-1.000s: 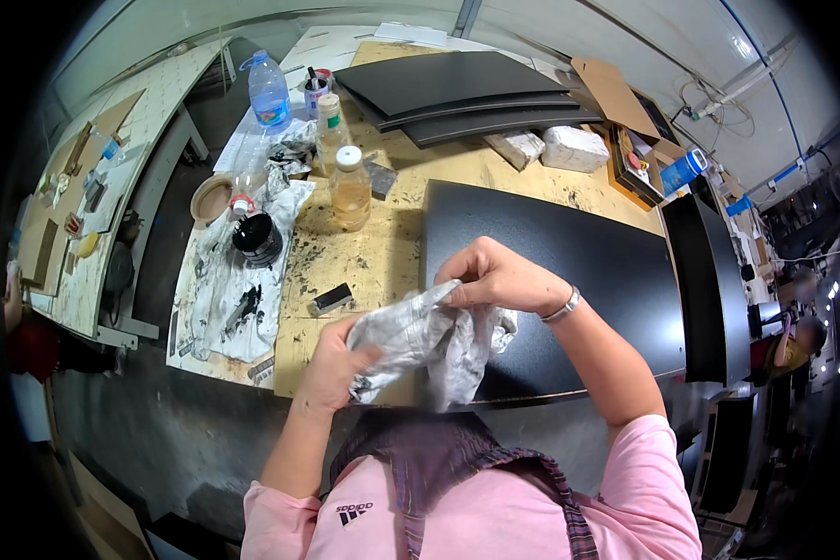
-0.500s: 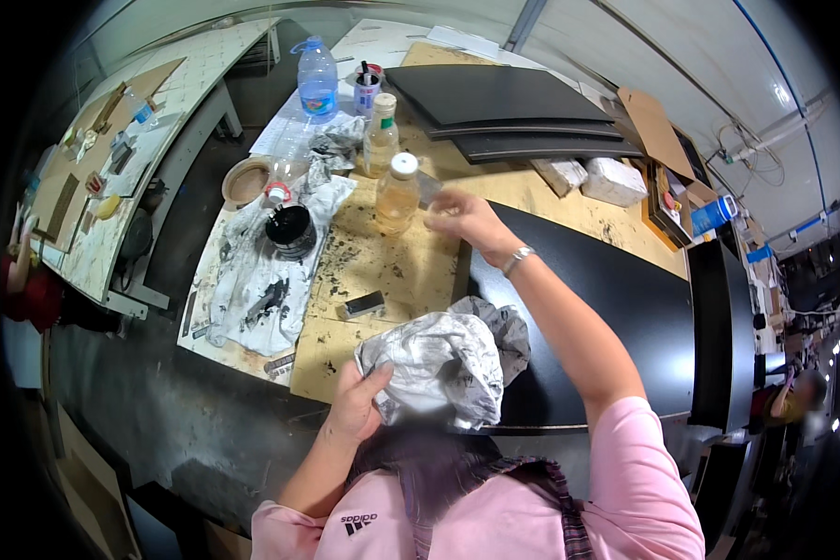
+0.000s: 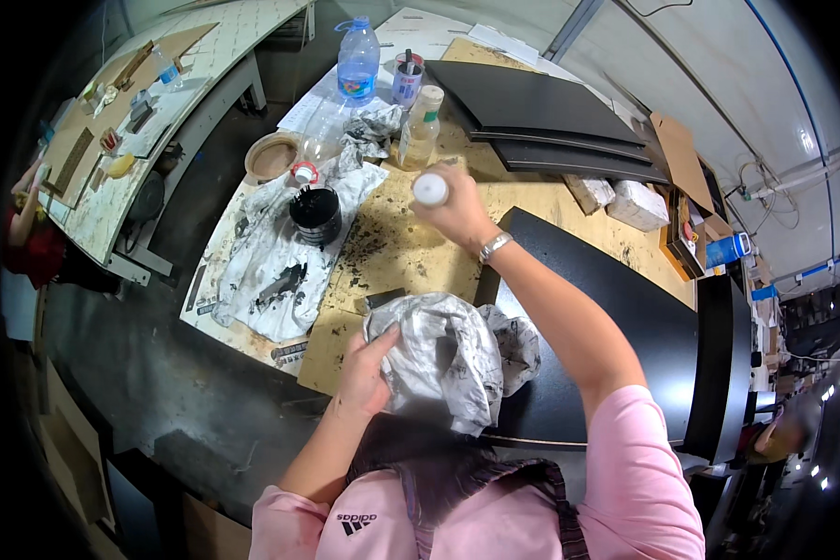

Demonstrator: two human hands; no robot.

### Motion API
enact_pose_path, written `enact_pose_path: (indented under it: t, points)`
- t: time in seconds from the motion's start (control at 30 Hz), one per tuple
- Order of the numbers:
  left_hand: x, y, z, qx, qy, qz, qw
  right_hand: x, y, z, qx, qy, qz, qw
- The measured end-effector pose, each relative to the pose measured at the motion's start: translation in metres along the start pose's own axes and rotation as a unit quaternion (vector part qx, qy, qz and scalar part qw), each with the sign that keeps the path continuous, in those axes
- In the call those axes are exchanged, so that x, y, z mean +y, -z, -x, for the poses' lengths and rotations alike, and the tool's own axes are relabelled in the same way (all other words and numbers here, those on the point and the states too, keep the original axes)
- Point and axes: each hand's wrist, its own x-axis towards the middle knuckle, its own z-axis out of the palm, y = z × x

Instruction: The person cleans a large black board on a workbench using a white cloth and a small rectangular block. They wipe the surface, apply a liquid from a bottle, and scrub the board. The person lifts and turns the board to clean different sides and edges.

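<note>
Two hands work: the right hand (image 3: 457, 210) grasps a white-capped bottle (image 3: 430, 189) mid-tabletop (image 3: 411, 252); the left hand (image 3: 369, 369) clutches a stained rag (image 3: 457, 359) at its near edge.

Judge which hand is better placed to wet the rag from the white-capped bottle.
Right, likely: the right hand already grips the white-capped bottle above the bench, while the left hand is busy holding the crumpled rag.

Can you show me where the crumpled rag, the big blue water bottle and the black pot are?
crumpled rag (image 3: 453, 359), head view, middle of the bunched cloth
blue water bottle (image 3: 357, 65), head view, its clear body
black pot (image 3: 315, 213), head view, its side wall
</note>
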Motion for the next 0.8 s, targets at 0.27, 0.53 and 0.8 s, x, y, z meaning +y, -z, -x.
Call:
enact_pose_path:
  t: [0.27,0.53,0.8]
  points:
    - [0.002,0.003,-0.02,0.037,-0.007,0.035,0.999,-0.056,0.061,0.047,-0.148,0.2,0.214,0.944]
    - [0.011,0.0,-0.022,0.03,0.001,0.092,0.995,-0.063,0.042,0.065,-0.214,0.216,0.385,0.871]
    - [0.0,-0.007,-0.037,0.057,-0.003,0.057,0.997,-0.07,0.029,0.06,-0.213,0.252,0.485,0.81]
